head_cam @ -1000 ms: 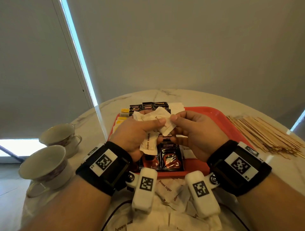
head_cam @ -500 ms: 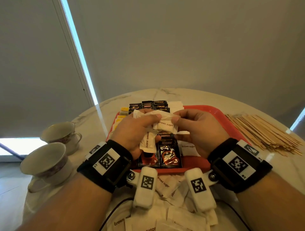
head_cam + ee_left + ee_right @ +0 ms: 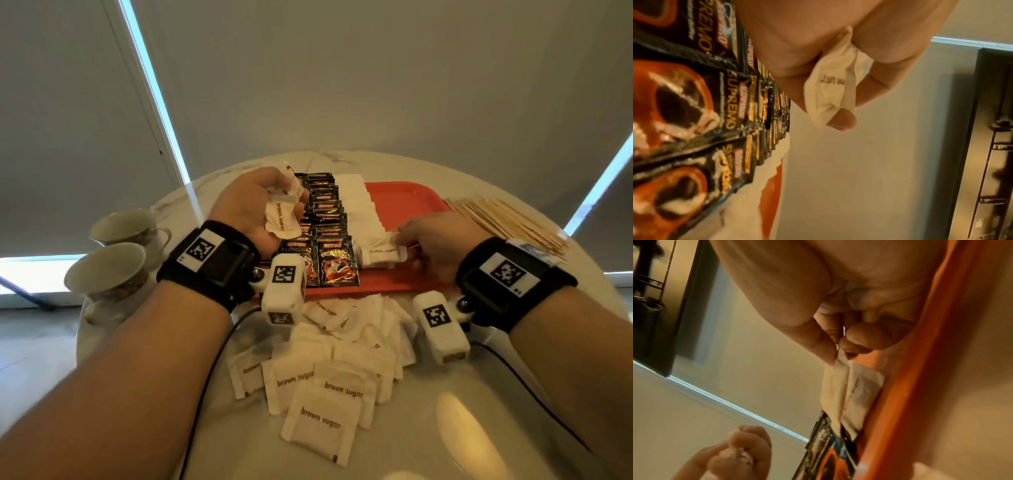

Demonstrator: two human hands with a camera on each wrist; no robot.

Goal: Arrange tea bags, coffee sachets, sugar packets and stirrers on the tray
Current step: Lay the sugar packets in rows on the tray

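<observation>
My left hand (image 3: 274, 198) hovers over the left of the red tray (image 3: 407, 198) and grips a bunch of white brown-sugar packets (image 3: 281, 219), seen crumpled in its fingers in the left wrist view (image 3: 830, 91). My right hand (image 3: 404, 240) pinches one sugar packet (image 3: 380, 255) by its edge, low at the near end of the row of white packets (image 3: 359, 205) on the tray; thumb and finger squeeze that packet (image 3: 838, 382). Two columns of black coffee sachets (image 3: 329, 263) lie left of that row. Wooden stirrers (image 3: 507, 222) lie on the table right of the tray.
A loose heap of brown-sugar packets (image 3: 325, 394) lies on the marble table (image 3: 479, 411) just in front of the tray. Two teacups (image 3: 113, 270) stand at the table's left edge. The tray's right half is bare red.
The hands have parted. My right hand carried one sugar packet from the bunch down and right to the tray's white row. My left hand stayed over the tray's left with the rest.
</observation>
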